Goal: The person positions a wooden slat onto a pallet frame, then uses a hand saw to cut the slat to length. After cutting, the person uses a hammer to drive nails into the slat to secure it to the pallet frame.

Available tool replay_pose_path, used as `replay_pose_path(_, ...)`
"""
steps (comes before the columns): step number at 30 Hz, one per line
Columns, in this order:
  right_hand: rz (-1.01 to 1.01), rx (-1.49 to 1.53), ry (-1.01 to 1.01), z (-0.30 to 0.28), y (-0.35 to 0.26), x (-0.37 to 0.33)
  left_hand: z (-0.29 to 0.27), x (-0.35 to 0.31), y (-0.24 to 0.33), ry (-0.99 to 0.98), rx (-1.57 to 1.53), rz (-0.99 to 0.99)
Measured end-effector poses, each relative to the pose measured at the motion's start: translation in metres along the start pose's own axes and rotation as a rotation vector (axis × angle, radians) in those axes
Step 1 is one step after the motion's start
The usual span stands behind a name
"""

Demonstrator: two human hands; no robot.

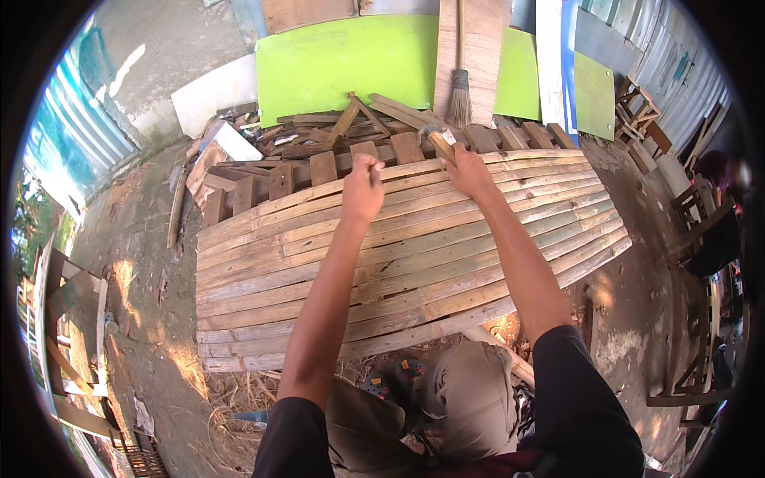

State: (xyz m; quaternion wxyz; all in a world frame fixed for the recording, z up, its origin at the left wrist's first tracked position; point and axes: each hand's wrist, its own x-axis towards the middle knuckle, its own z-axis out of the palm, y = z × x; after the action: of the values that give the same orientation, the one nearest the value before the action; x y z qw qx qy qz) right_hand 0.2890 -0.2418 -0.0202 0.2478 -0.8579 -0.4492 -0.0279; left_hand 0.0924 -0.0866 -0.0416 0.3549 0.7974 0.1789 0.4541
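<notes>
In front of me lies a bench top of split bamboo slats [398, 263], laid side by side with narrow gaps. My right hand [470, 171] is closed round the wooden handle of a hammer [440, 145], above the far edge of the slats. Its greyish head points away from me and blends partly into the wood behind. My left hand [363, 190] is a fist over the far slats, left of the hammer. A small dark bit shows at its fingers, too little to name. Short wooden boards [323, 168] stand in a row along the far edge.
Scrap wood [319, 131] is heaped behind the bench, before bright green panels [343, 68]. A broom [460, 95] leans on a plywood board there. Wooden chairs [701, 319] stand at the right, a wooden frame [72, 334] at the left. Dry fibres [231, 414] litter the ground.
</notes>
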Motion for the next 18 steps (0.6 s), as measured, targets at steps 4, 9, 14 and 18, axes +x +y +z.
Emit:
replay_pose_path(4,0.010,-0.010,0.040,0.015,0.004,0.004,0.082,0.019,0.029,-0.224,0.160,-0.085)
replay_pose_path(9,0.018,0.015,0.003,-0.002,-0.001,0.014,0.123,0.025,0.023,-0.176,0.147,-0.141)
replay_pose_path(14,0.034,0.133,-0.047,-0.003,0.017,0.007,0.123,0.008,0.019,-0.211,0.157,-0.149)
replay_pose_path(18,-0.021,0.222,-0.059,-0.024,0.036,0.019,0.122,0.015,0.026,-0.238,0.228,-0.163)
